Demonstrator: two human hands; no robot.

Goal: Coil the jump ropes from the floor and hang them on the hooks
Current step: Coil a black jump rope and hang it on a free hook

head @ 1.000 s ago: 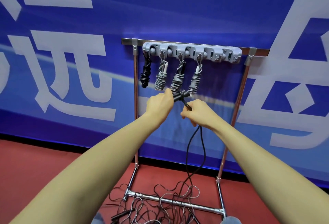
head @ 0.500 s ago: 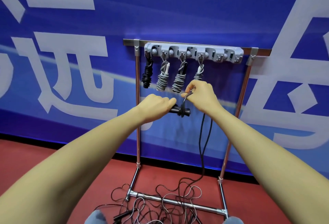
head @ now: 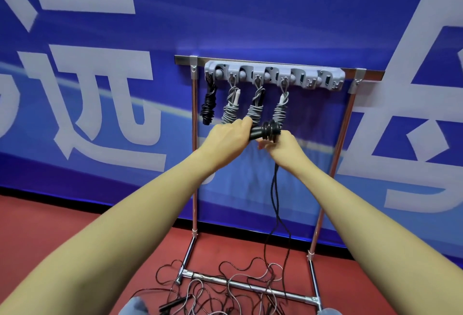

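At the far left of the frame a blue banner [head: 100,139] with large white characters fills the wall above a red floor [head: 37,219]. Left of centre, a chrome rack [head: 194,164] stands against the banner, with a grey hook strip [head: 274,74] across its top bar. From the strip's leftmost hook hangs a coiled black jump rope [head: 208,103]; to its right hang three coiled grey jump ropes [head: 254,109], each on its own hook. The two hooks at the strip's right end carry nothing.

Just below the grey coils, in the middle of the frame, the left hand [head: 229,135] is curled round the black handles [head: 260,131] of another black jump rope, with a few turns of cord wound round them. Touching those turns from the right, the right hand [head: 280,145] pinches the black cord [head: 275,202], which drops in two strands from the hand to the floor.

At the bottom centre, loose black and grey ropes [head: 225,292] lie tangled over the rack's lower bar.
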